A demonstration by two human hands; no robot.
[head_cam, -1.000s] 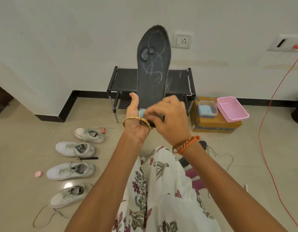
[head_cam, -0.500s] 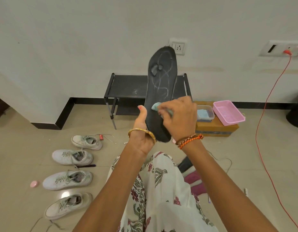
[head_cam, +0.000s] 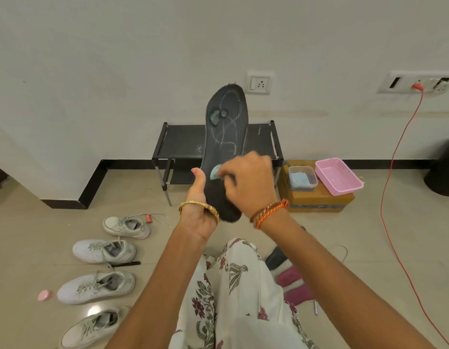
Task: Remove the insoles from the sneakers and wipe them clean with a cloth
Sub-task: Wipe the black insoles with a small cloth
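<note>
Shoe rack (head_cam: 183, 142) against wall as landmark: cardboard box (head_cam: 316, 200) just right of it, container (head_cam: 302, 177) and basket (head_cam: 338, 175) on box; four sneakers (head_cam: 105, 250) in row front-left; insole (head_cam: 224, 137) held up before it.

One head-worn view looks forward and down, close over the lap, toward the wall (head_cam: 117, 59) at 12 o'clock.

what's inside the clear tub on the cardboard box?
The clear tub on the cardboard box holds something light blue, possibly folded cloth. Its lower layers and bottom are hidden by the contents and rim.
</note>
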